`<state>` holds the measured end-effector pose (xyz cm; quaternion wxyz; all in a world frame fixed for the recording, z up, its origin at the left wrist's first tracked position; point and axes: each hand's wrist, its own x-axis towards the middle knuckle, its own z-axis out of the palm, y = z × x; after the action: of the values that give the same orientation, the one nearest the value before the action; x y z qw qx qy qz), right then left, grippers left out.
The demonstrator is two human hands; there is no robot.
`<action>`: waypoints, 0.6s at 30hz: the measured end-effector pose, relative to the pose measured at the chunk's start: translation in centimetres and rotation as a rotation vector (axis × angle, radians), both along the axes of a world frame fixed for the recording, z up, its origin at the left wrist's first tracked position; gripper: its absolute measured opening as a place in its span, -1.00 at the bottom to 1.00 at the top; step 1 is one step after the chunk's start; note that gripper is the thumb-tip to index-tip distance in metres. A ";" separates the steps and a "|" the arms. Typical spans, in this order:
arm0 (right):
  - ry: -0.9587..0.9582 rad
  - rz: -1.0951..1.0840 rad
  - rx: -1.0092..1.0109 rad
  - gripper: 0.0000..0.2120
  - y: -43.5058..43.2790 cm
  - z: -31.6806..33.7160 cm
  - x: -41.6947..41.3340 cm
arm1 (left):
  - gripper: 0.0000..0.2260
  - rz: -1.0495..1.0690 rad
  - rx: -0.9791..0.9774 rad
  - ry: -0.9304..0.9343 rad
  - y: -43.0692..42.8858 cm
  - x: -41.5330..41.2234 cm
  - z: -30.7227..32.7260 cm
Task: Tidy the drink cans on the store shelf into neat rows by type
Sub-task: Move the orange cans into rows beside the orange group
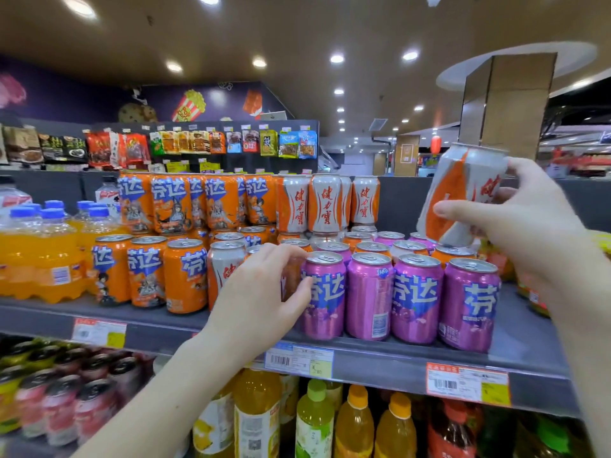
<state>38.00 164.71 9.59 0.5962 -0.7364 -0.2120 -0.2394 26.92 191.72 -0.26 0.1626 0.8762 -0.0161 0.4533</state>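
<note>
The silver-and-orange aluminium drink can [463, 193] is off the shelf, held tilted in the air above the right end of the display. The right hand [515, 219] grips it from the side, with the thumb across the front and the fingers curled round the back.

The left hand [261, 292] is at the front row of the grey metal shelf [380, 358]. Its fingers are curled round a mostly hidden can [287, 282], and its thumb lies against the leftmost of four purple soda cans [415, 299]. The hidden can stands between those and a second silver-and-orange can [224, 269].

Three orange soda cans [148, 272] complete the front row to the left. Behind, a raised tier carries more orange cans [198, 203] and silver-and-orange cans [325, 203] side by side. Blue-capped plastic bottles of orange drink [39, 259] occupy the shelf's left end. Paper price labels [297, 360] sit along its front edge.
</note>
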 end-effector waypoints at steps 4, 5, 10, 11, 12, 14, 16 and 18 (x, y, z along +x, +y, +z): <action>0.130 0.240 -0.073 -0.37 4.5 1.7 0.4 | -0.81 0.047 -0.020 -0.017 1.2 -0.7 0.6; 0.144 0.265 -0.086 -0.46 5.6 1.9 0.9 | -0.83 0.057 -0.012 -0.026 1.6 -0.9 0.7; 0.167 0.310 -0.089 -0.49 9.9 2.2 0.9 | -0.86 0.106 -0.016 -0.070 3.6 -1.6 1.6; 0.174 0.300 -0.107 -0.48 10.4 2.1 1.1 | -0.86 0.114 -0.004 -0.067 4.1 -1.7 1.7; 0.163 0.281 -0.123 -0.47 10.7 2.1 1.2 | -0.85 0.114 0.006 -0.063 4.6 -1.8 1.9; 0.146 0.241 -0.150 -0.43 11.2 2.3 1.7 | -0.84 0.099 0.011 -0.054 5.6 -1.9 2.3; 0.140 0.171 -0.155 -0.37 11.4 2.7 2.5 | -0.85 0.068 0.021 -0.053 6.5 -1.6 2.7; 0.154 0.093 -0.148 -0.33 11.7 3.2 3.7 | -0.87 0.021 0.020 -0.033 7.2 -1.2 3.1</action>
<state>41.69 176.41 12.80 0.5651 -0.7841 -0.2165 -0.1379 25.74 198.87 2.88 0.1487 0.8705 -0.0144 0.4690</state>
